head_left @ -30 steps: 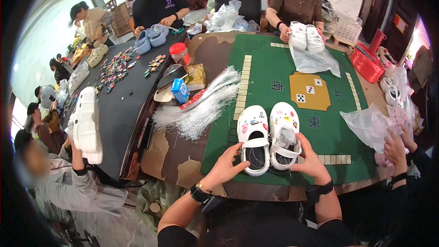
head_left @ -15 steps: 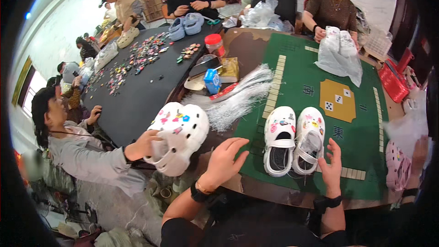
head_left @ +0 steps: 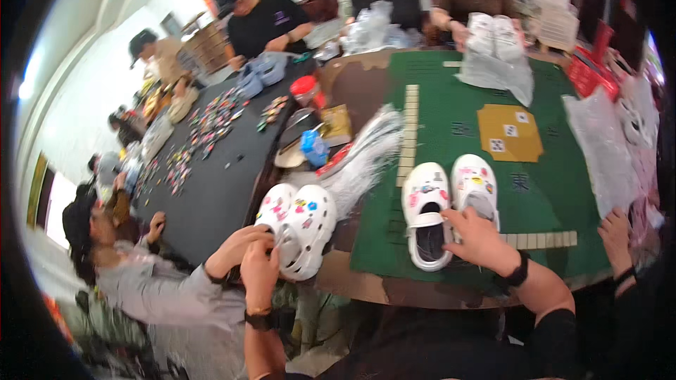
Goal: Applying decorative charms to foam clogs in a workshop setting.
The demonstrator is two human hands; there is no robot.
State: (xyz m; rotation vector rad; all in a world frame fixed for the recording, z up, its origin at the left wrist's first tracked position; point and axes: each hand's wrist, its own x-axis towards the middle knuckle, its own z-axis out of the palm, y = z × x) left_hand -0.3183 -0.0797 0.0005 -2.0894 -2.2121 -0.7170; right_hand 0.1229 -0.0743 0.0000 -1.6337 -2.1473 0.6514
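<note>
At the table's left corner, a pair of white clogs (head_left: 310, 222) with colourful charms lies tilted. My left hand (head_left: 260, 267) is closed at their heel straps, fingers curled. A co-worker's hand (head_left: 236, 248) is right beside it, at the same pair. On the green mat stands a second pair: a left white clog (head_left: 427, 190) and a right white clog (head_left: 476, 177), both charmed, toes pointing away from me. My right hand (head_left: 482, 241) wraps over the heel of the right one and hides its strap. Grey filling shows inside that clog.
A bundle of clear plastic strips (head_left: 362, 158) lies left of the green mat (head_left: 380, 239). Behind it are a red-lidded jar (head_left: 307, 91) and a blue packet (head_left: 313, 146). Many charms (head_left: 211, 116) cover the black table. Opposite, a person holds bagged white shoes (head_left: 496, 46). Another hand (head_left: 617, 239) is at right.
My left hand has moved left to the clogs the co-worker brings, which are now lower. My right hand has closed over the right clog on the mat. The view has shifted.
</note>
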